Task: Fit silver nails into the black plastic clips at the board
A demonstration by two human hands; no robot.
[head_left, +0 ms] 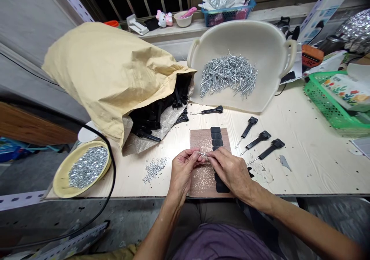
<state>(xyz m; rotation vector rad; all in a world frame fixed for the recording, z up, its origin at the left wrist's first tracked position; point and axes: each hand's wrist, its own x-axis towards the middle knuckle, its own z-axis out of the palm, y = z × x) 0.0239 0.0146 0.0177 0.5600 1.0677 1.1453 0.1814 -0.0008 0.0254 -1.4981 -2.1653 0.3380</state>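
Note:
Over a brown board (199, 183), my left hand (185, 167) and my right hand (231, 171) meet, fingertips pinched together. Between them is a thin silvery metal pin (202, 154), gripped from both ends; its exact shape is too small to make out. A column of black pads (216, 135) runs down the board, partly covered by my right hand. To the left of the hands lies a scatter of small metal washers (154, 170). Several black plastic handles (261, 137) with thin metal rods lie to the right, and another black handle (212, 110) is above the board.
A cream tub (271, 59) tipped toward me holds a heap of metal pins (228, 76). Black parts spill from a large tan sack (110, 75). A yellow bowl (59, 181) of washers stands left, near a black cable (113, 163). A green basket (320, 98) stands right.

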